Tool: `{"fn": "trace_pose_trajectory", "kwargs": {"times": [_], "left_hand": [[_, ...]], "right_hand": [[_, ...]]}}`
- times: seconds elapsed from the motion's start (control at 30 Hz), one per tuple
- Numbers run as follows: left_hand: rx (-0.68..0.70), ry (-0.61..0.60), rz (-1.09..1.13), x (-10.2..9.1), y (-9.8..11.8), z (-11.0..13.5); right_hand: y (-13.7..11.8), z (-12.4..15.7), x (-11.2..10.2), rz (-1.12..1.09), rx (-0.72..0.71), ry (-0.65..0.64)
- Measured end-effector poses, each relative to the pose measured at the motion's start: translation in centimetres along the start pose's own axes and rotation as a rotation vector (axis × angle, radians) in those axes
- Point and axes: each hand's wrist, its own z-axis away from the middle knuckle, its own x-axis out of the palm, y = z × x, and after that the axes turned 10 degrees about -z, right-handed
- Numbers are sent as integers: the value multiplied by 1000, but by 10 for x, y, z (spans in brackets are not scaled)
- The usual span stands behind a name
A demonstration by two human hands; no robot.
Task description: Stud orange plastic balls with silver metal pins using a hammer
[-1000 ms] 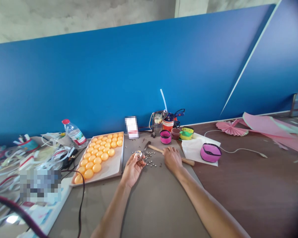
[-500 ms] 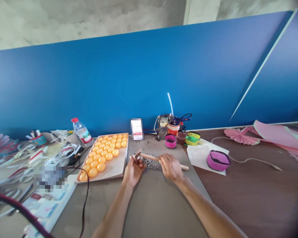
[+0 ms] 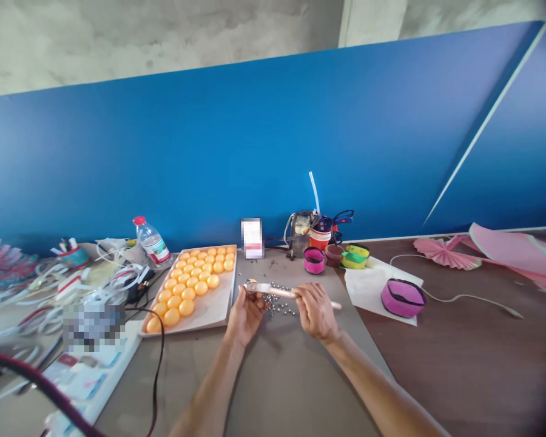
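Observation:
My right hand [image 3: 317, 312] is closed round the light wooden handle of a long-handled tool [image 3: 282, 292], held nearly level over the table. A pale, metallic-looking head sits at the tool's left end; its exact kind is unclear. My left hand [image 3: 246, 315] is curled with the palm up under that head, thumb raised beside it. Whatever lies between the left fingers is too small to make out. Behind and between the hands is a scatter of small shiny metal pieces [image 3: 282, 306] on the grey mat [image 3: 273, 376].
Left stands a tray [image 3: 216, 303] of orange balls [image 3: 186, 308], with a water bottle [image 3: 155, 244] behind. Cords and clutter fill the far left. A phone-like screen [image 3: 253, 240] leans at the back. Right are a magenta fabric ring [image 3: 403, 298], white paper [image 3: 368, 284] and pink fans [image 3: 450, 252].
The tool has turned in my right hand, so its head now shows a pale flat side instead of a brownish slanted one. My left hand has hardly moved.

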Motion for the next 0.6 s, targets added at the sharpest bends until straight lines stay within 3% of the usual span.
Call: {"fn": "trace_pose_trajectory", "kwargs": {"times": [0.13,0.6], "left_hand": [[-34,-2,-20,1,-2,-1],[99,-13,-150,5,0,2]], "right_hand": [[0,0,0,30,11,-41],[10,2,-2,29,103,80]]}}
